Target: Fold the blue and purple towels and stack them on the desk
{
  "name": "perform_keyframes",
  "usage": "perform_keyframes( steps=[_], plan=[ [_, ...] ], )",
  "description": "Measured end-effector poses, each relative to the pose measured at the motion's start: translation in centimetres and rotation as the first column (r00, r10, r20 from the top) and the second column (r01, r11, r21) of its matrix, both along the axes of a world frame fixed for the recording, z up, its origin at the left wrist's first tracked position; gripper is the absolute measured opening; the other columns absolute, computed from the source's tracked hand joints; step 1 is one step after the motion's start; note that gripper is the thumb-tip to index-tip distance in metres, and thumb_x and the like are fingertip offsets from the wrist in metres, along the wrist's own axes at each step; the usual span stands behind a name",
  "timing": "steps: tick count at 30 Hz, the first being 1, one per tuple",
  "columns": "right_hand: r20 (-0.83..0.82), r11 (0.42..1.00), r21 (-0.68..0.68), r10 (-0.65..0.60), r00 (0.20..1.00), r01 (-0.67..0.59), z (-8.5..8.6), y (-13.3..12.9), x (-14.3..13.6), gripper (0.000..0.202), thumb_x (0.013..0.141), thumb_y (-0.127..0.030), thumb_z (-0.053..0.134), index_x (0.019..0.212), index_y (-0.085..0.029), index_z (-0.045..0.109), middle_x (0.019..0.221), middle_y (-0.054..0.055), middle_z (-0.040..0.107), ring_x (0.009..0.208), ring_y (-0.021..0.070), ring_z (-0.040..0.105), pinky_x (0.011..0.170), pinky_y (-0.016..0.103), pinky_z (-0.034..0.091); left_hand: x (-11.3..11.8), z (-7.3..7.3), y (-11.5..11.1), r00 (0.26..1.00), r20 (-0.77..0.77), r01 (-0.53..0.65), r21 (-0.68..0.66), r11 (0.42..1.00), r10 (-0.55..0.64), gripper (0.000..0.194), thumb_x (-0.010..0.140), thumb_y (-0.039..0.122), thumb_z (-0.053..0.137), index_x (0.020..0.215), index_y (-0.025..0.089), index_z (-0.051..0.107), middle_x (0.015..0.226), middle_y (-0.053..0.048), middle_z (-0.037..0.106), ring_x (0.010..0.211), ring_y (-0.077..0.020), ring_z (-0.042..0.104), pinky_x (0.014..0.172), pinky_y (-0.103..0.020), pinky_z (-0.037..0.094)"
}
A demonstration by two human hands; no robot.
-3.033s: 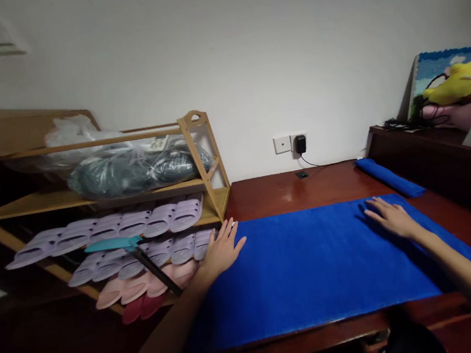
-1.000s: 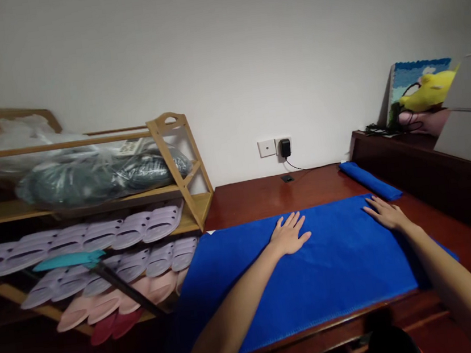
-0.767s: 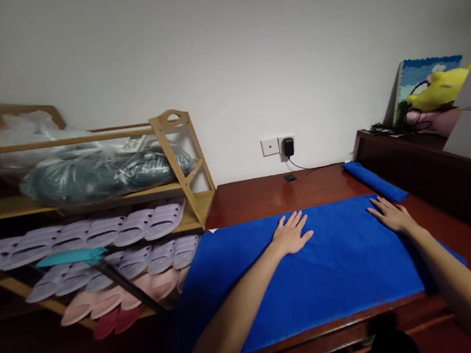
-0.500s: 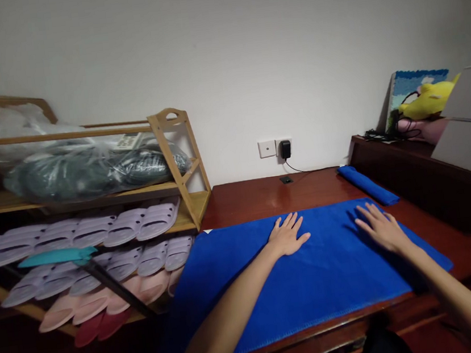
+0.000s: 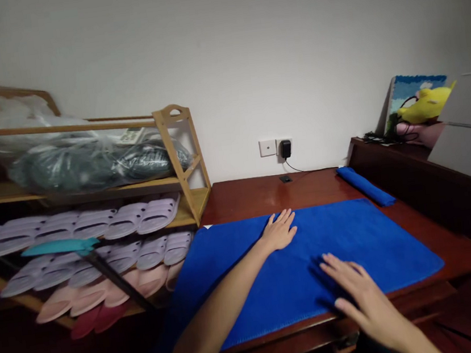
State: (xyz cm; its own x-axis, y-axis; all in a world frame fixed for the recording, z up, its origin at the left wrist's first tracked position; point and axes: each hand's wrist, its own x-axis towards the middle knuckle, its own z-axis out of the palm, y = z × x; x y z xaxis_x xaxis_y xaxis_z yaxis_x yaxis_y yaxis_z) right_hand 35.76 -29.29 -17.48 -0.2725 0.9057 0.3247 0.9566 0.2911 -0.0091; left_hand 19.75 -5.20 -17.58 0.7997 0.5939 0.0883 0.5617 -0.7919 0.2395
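Note:
A blue cloth (image 5: 239, 273) lies spread on the reddish-brown table (image 5: 255, 197), its near edge along the table's front. Flat on the cloth, left of its middle, rests my left hand (image 5: 277, 232), fingers spread and holding nothing. My right hand (image 5: 359, 293) is over the near part of the cloth, fingers apart and nothing in them, with a shadow beside it. A rolled blue cloth (image 5: 365, 185) lies at the table's back right.
On the left, a wooden rack (image 5: 187, 171) holds plastic-wrapped items (image 5: 75, 167) and rows of slippers (image 5: 158, 214). A black plug (image 5: 286, 148) sits in the wall socket. A yellow plush toy (image 5: 424, 106) is on the dark cabinet (image 5: 417, 188) at right.
My right hand has moved left and toward me, from the cloth's right part to its near part. My left hand has shifted slightly left.

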Motion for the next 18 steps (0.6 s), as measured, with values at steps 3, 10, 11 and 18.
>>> perform_keyframes(
  steps=[3,10,11,18],
  plan=[
    [0.092,0.983,0.139,0.107,0.99,-0.119,-1.6,-1.2,-4.4,0.067,0.091,-0.045,0.045,0.149,-0.021,0.02,0.146,0.006,0.034,0.134,0.0244,0.034,0.103,0.041,0.036,-0.4,-0.4,0.3,0.999,-0.039,-0.008,-0.028,1.0,0.007,0.061,0.095,0.053,0.018,0.148,0.024,0.02,0.155,-0.004,0.015,0.143,-0.0214,0.009,0.113,-0.05,0.006],
    [0.162,0.947,0.313,0.024,0.987,-0.074,-3.4,-1.5,-6.2,0.069,0.089,-0.045,0.049,0.147,-0.015,0.027,0.143,0.008,0.039,0.131,0.0283,0.038,0.105,0.043,0.029,-0.4,-0.5,0.4,0.997,-0.074,-0.009,-0.057,0.998,0.005,0.064,0.093,0.056,0.018,0.149,0.024,0.018,0.156,-0.004,0.01,0.143,-0.0224,0.005,0.113,-0.052,0.004],
    [0.159,0.947,0.311,0.024,0.987,-0.074,-3.4,-1.6,-6.1,0.07,0.089,-0.044,0.048,0.148,-0.014,0.025,0.143,0.008,0.04,0.13,0.0278,0.04,0.104,0.042,0.031,-0.4,-0.4,0.5,0.997,-0.073,-0.008,-0.062,0.998,0.003,0.064,0.093,0.055,0.02,0.149,0.024,0.019,0.156,-0.004,0.012,0.143,-0.0229,0.006,0.113,-0.052,0.005],
    [-0.065,0.894,0.444,-0.033,0.997,0.058,-6.9,-3.6,-4.9,0.062,0.094,-0.034,0.036,0.149,-0.033,0.007,0.085,0.0,0.072,0.063,0.0205,0.068,0.053,0.032,0.051,0.9,1.5,2.3,0.995,0.026,-0.1,-0.023,0.995,0.1,0.044,0.094,0.041,0.034,0.13,0.019,0.05,0.138,-0.011,0.048,0.129,-0.0248,0.04,0.108,-0.042,0.027]
  ],
)
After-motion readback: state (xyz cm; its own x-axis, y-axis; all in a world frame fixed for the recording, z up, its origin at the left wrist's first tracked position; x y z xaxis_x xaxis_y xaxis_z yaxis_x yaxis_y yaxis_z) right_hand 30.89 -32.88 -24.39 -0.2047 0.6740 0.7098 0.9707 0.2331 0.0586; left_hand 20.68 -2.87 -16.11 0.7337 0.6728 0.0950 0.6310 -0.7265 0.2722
